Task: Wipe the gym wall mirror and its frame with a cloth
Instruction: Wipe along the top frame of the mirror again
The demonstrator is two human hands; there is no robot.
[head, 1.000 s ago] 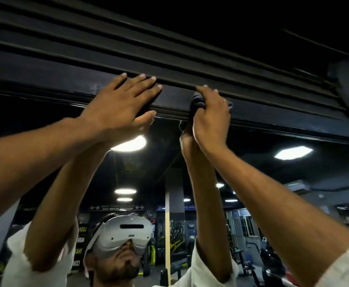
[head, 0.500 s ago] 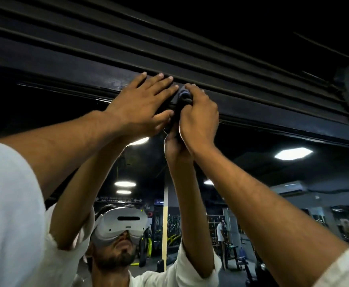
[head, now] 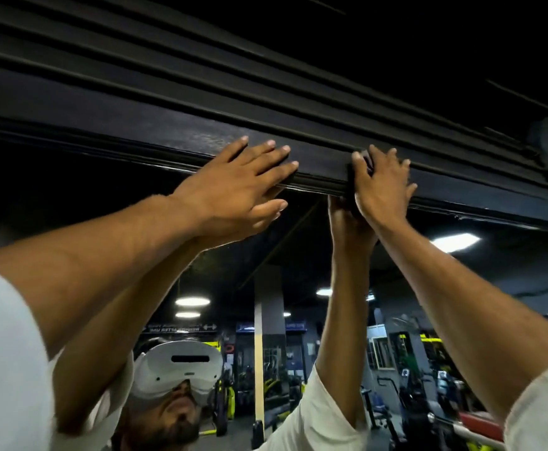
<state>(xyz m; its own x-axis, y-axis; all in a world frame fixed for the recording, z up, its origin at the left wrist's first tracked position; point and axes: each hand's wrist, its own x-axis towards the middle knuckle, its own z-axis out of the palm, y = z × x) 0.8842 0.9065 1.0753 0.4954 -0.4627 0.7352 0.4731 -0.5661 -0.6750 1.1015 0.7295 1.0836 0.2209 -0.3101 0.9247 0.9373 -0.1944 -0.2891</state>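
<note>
Head view: right hand [head: 384,190] slid cloth [head: 351,193] rightward

View: single camera worn on my head.
Facing: tilted steeply up at the mirror frame [head: 168,131] top rail.
Nearness: close; my left hand [head: 233,187] and right hand [head: 383,190] reach it.
Lower field: mirror [head: 298,242], my headset [head: 181,369] reflected.
</note>
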